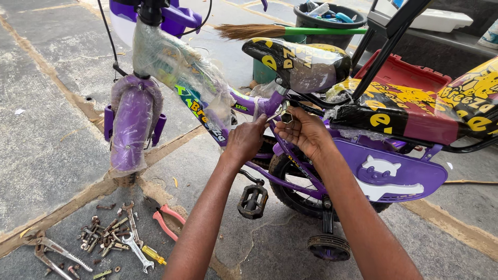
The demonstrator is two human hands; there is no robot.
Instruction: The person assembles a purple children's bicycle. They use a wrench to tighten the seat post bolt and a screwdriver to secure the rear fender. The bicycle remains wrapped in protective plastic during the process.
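Seat clamp (284, 115) sits under the saddle (301, 63), at the top of the purple frame (249, 103), between both hands. Right hand (306, 132) has fingers curled around a small metal fitting at the clamp; grip appears closed on it. Left hand (246, 139) holds a slim metal tool (273, 117) against the same point, fingers closed on its shank. Judgement: the step goes best with the fitting held square while the tool turns, wrists clear of the plastic wrap. Pedal (252, 201) hangs below. Pliers (167, 220) and loose spanners (132, 243) lie on the floor, well apart.
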